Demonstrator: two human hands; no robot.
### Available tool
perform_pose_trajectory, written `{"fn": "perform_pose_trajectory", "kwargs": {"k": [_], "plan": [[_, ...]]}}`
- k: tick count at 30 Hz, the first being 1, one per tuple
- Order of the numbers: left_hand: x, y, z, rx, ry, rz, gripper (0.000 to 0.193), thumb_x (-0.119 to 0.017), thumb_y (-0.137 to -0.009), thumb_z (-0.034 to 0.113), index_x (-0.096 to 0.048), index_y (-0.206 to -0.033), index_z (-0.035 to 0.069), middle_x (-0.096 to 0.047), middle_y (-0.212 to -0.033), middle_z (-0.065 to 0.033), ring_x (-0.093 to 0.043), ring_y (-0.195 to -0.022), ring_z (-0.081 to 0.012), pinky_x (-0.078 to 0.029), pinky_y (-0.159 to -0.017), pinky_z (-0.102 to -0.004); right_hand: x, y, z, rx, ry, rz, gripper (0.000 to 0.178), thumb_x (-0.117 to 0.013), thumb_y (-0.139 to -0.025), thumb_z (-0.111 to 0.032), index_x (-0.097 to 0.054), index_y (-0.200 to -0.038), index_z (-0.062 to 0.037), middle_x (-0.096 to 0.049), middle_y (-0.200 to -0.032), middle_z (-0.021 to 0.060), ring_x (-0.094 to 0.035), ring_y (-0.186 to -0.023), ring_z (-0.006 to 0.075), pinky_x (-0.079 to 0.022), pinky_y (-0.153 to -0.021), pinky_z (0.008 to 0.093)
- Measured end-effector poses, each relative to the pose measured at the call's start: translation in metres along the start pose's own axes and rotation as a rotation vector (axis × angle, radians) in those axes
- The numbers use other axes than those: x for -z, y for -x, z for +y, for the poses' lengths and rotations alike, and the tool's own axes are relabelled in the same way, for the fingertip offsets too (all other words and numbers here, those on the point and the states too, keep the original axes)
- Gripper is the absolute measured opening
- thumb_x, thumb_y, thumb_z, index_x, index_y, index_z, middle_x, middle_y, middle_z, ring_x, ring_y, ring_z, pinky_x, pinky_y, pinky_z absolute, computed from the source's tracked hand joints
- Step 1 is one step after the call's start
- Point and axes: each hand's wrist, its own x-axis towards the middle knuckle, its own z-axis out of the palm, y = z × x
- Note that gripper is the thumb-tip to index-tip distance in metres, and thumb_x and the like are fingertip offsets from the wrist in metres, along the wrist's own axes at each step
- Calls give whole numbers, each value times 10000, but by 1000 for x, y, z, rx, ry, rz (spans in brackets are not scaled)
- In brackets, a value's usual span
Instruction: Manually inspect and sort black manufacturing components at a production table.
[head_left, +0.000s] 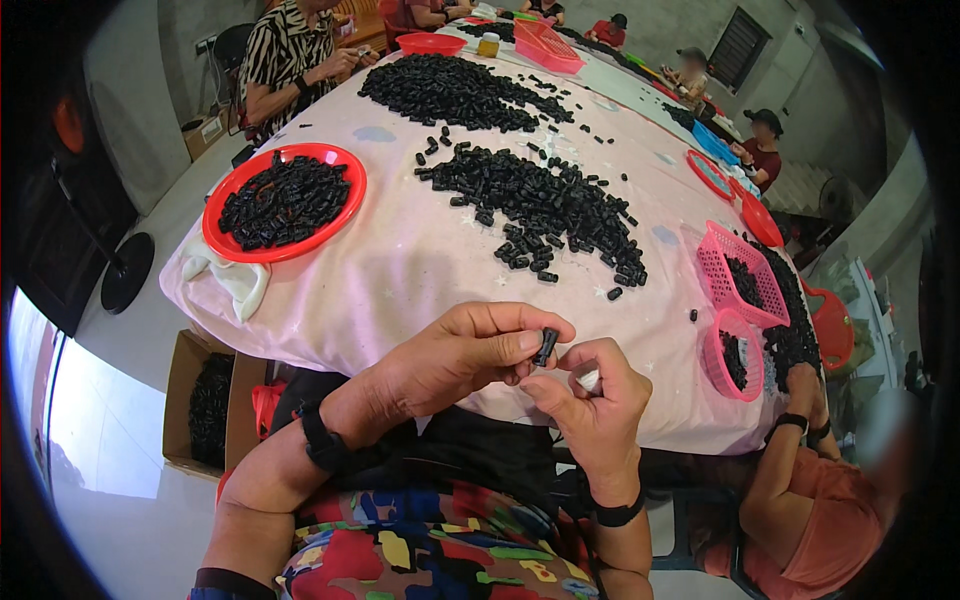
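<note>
Between the thumb and fingers of my left hand (470, 355) is a small black plastic piece (545, 346), tube-like and slightly narrowed, held tilted above the table's near edge. Close beside it, my right hand (597, 405) is curled with a small white thing (589, 381) in its fingers, perhaps a bit of cloth or a tool's tip; its kind is unclear. The two hands are nearly touching. Beyond them a loose heap of similar black pieces (540, 205) lies on the pink tablecloth (400, 270).
A red tray (357, 190) of black pieces stands at the left, by a white cloth (235, 285). A larger heap (450, 90) lies farther back. Pink baskets (715, 262) line the right side, near a person in orange (820, 510). A cardboard box (175, 410) sits below left.
</note>
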Motion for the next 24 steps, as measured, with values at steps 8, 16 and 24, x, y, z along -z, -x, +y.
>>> {"fn": "perform_pose_trajectory", "kwargs": {"k": [8,16,24], "plan": [[1,-2,-1,-6,-18,-5,350,-598,-922,216,-565,-1198,3,-615,-974,-20,-567,-889,-82,-442,-796,-217,-4,0,8,-56,5,-9,536,-788,-674,-505,-550,-756,-32,-564,-569,63,-533,-459,135,-425,-435,249],[0,-4,-1,-23,-77,-29,324,-598,-923,212,-574,-1172,5,-633,-1049,-41,-580,-927,-82,-452,-826,-217,-2,-2,7,-52,70,-29,573,-758,-672,-557,-555,-747,-27,-545,-551,69,-534,-456,146,-424,-430,259],[-1,-3,-1,-18,-98,-23,280,-564,-945,177,-590,-1162,3,-637,-1027,-38,-573,-938,-81,-457,-838,-226,-4,-1,8,-34,125,-49,551,-764,-677,-535,-570,-728,-22,-569,-579,89,-574,-483,196,-440,-451,281]]}}
